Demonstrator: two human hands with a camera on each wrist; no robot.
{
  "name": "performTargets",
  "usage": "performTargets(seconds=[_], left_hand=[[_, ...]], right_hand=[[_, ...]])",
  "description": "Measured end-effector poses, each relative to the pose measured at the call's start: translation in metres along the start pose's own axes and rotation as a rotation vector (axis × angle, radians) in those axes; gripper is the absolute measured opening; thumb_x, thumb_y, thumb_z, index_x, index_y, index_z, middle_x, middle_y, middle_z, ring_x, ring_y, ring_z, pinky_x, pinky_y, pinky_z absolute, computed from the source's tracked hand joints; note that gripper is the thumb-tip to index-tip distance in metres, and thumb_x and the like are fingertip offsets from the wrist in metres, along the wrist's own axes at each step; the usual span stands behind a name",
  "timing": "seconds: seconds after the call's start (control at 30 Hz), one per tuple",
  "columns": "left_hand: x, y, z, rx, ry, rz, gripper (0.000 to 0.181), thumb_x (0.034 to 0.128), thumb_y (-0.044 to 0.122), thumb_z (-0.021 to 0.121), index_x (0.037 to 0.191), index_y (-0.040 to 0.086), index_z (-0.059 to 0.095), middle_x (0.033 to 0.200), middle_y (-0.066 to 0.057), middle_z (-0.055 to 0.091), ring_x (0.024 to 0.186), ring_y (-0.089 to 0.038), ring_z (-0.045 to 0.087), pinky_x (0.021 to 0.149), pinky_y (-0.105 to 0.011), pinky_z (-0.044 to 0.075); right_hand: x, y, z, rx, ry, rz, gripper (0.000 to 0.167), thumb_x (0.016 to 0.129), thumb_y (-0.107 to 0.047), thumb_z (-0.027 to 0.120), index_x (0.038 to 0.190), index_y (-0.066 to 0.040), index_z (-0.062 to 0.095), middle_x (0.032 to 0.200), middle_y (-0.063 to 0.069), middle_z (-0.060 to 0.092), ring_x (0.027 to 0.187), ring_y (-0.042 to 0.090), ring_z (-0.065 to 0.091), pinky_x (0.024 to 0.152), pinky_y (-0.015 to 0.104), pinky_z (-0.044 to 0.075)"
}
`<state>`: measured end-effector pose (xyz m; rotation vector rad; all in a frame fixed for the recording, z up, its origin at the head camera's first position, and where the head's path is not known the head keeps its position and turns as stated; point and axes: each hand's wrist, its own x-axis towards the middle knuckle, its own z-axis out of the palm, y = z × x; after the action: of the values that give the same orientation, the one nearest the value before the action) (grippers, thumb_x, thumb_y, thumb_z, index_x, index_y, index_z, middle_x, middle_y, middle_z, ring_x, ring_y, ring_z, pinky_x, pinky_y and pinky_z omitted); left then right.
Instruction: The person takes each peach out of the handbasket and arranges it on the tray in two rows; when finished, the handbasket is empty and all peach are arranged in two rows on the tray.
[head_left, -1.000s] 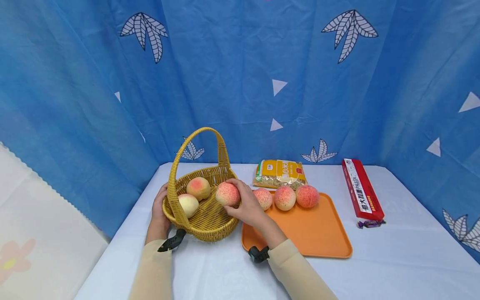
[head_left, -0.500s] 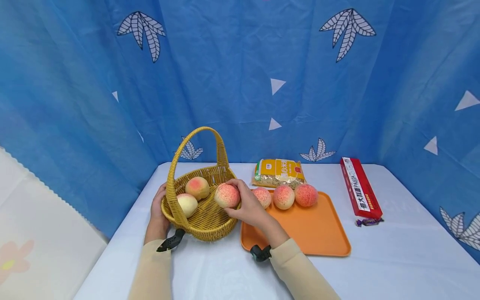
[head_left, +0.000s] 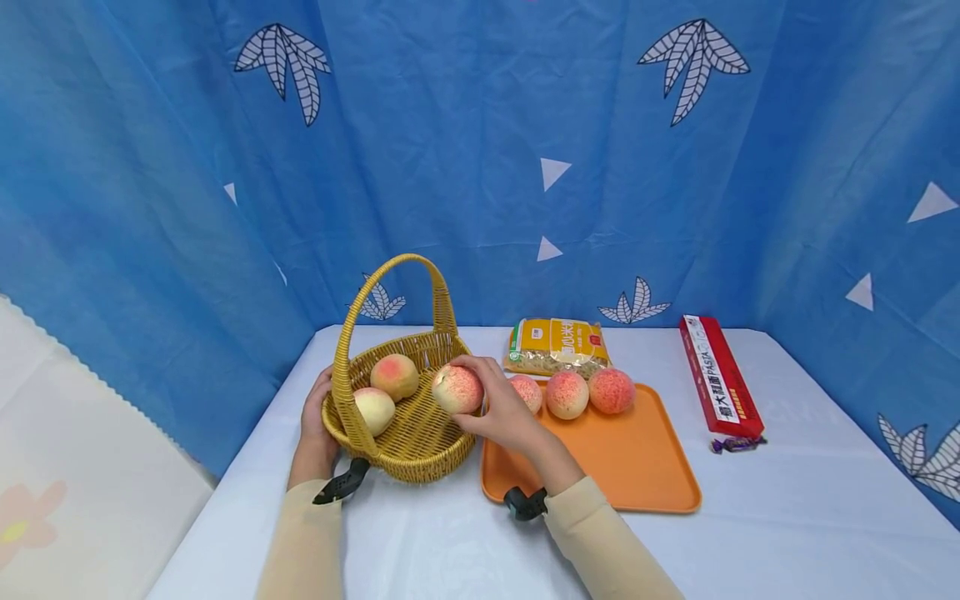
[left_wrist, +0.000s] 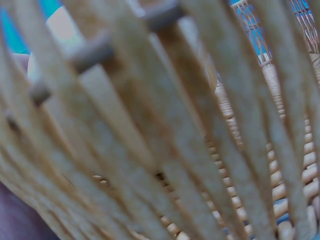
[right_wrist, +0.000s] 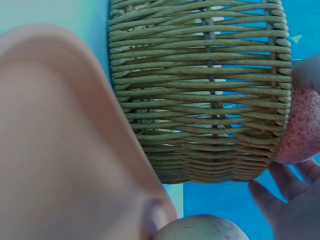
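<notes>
A woven yellow basket point(head_left: 420, 454) with a tall arched handle stands on the left of the table. My left hand point(head_left: 319, 417) grips its left side, fingers partly hidden behind the rim. Inside the basket lie a pink-yellow peach point(head_left: 395, 377) and a pale peach point(head_left: 374, 410). My right hand point(head_left: 498, 408) holds a speckled peach point(head_left: 457, 389) between thumb and fingers at the basket's right rim. The right wrist view shows that peach point(right_wrist: 302, 125) beyond the woven wall point(right_wrist: 200, 95). Basket weave point(left_wrist: 165, 130) fills the left wrist view.
An orange tray point(head_left: 622, 467) right of the basket bears three peaches along its back edge, one of them point(head_left: 567, 394) in the middle. Behind it lies a yellow food bag point(head_left: 558, 346). Farther right are a red pasta box point(head_left: 722, 375) and a purple-wrapped candy point(head_left: 738, 444).
The peach in my right hand has turned, showing a paler side, and has shifted slightly right with the hand. My left hand stays at the basket.
</notes>
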<state>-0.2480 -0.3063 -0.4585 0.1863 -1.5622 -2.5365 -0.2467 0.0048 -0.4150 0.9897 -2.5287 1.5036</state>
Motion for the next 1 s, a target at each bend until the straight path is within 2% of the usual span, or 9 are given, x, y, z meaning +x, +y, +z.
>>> performTargets(seconds=[0.2,0.33,0.47,0.67,0.8,0.9,1.0], left_hand=[[-0.002,0.004,0.004,-0.024,0.001,-0.004,0.038,0.1043,0.011,0.026,0.131,0.024,0.049,0.13,0.01,0.048,0.124,-0.008,0.042,0.107,-0.022,0.034],[-0.003,0.004,0.004,-0.01,-0.002,0.001,0.037,0.1049,0.012,0.025,0.132,0.024,0.048,0.131,0.009,0.047,0.126,-0.009,0.041,0.107,-0.022,0.033],[-0.001,0.002,0.002,-0.003,0.001,0.001,0.037,0.1051,0.012,0.026,0.131,0.024,0.049,0.129,0.009,0.048,0.125,-0.009,0.042,0.106,-0.021,0.034],[0.002,0.0,-0.001,-0.006,-0.009,-0.001,0.037,0.1057,0.012,0.026,0.131,0.026,0.05,0.127,0.011,0.051,0.124,-0.008,0.043,0.108,-0.022,0.034],[0.002,0.0,-0.002,-0.015,-0.014,0.006,0.036,0.1059,0.012,0.026,0.129,0.026,0.051,0.124,0.013,0.053,0.125,-0.009,0.043,0.109,-0.023,0.035],[0.002,0.0,-0.002,-0.017,-0.015,0.003,0.036,0.1058,0.012,0.026,0.129,0.026,0.05,0.124,0.013,0.053,0.125,-0.01,0.043,0.108,-0.022,0.035],[0.003,-0.001,-0.002,-0.01,-0.016,0.0,0.036,0.1057,0.013,0.026,0.13,0.026,0.049,0.126,0.012,0.052,0.125,-0.009,0.043,0.106,-0.021,0.036]], right_hand=[[0.0,-0.001,-0.007,-0.004,0.004,0.0,0.075,0.083,-0.016,0.08,0.144,-0.037,0.041,0.141,0.001,0.043,0.124,0.021,0.053,0.1,0.045,0.05],[-0.001,0.0,-0.014,-0.007,0.021,-0.018,0.074,0.083,-0.016,0.08,0.145,-0.034,0.044,0.142,0.001,0.044,0.125,0.021,0.053,0.098,0.045,0.051],[-0.002,-0.001,-0.021,0.017,0.026,-0.02,0.075,0.083,-0.016,0.08,0.146,-0.033,0.045,0.141,0.002,0.045,0.125,0.023,0.053,0.096,0.045,0.052],[-0.003,0.001,-0.029,0.09,0.02,0.0,0.075,0.084,-0.017,0.08,0.146,-0.035,0.042,0.14,0.001,0.046,0.121,0.022,0.055,0.091,0.038,0.055],[-0.003,0.002,-0.031,0.145,-0.003,0.022,0.074,0.084,-0.017,0.08,0.146,-0.029,0.041,0.143,0.0,0.047,0.118,0.022,0.058,0.088,0.034,0.057],[-0.004,0.002,-0.033,0.149,-0.018,0.036,0.073,0.084,-0.019,0.08,0.146,-0.02,0.04,0.142,0.003,0.049,0.115,0.023,0.059,0.089,0.035,0.056],[-0.005,0.002,-0.034,0.141,-0.024,0.049,0.072,0.084,-0.021,0.081,0.144,-0.017,0.041,0.14,0.004,0.051,0.114,0.023,0.059,0.091,0.038,0.054]])
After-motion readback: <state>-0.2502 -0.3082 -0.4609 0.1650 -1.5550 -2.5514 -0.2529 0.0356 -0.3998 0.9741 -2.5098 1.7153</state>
